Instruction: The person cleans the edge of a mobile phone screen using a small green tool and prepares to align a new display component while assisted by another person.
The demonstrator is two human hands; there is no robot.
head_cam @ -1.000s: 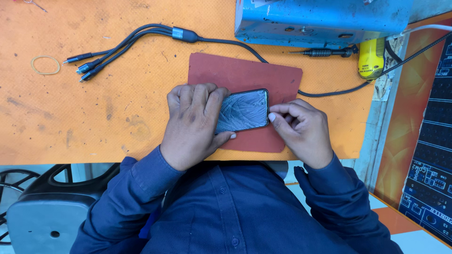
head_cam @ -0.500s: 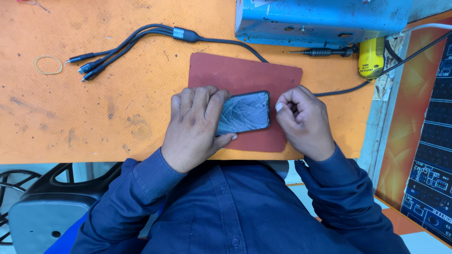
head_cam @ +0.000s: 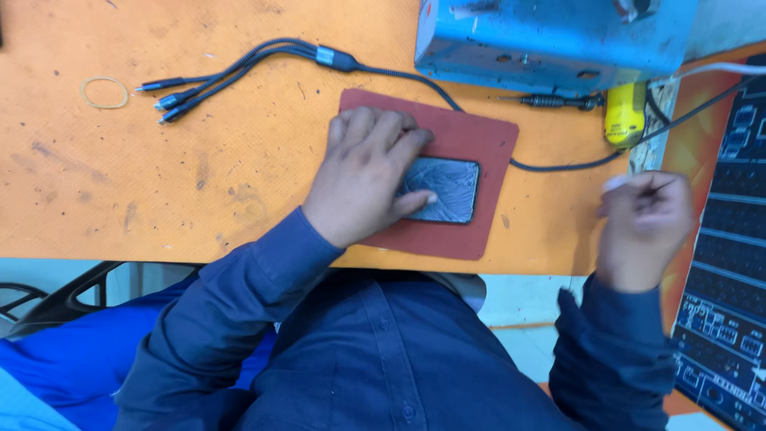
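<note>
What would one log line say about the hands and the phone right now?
left hand: pressing cracked phone on red mat | right hand: raised off to the side, pinching something small, blurred | table: orange

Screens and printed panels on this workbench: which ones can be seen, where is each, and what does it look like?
Phone screen: lies on the red-brown mat at the bench middle, under the left hand; dark rounded rectangle, glass cracked all over.
Printed panel: at the right edge, past the right hand; dark sheet with rows of small pale boxes, orange border.
No packages or signs show.
</note>
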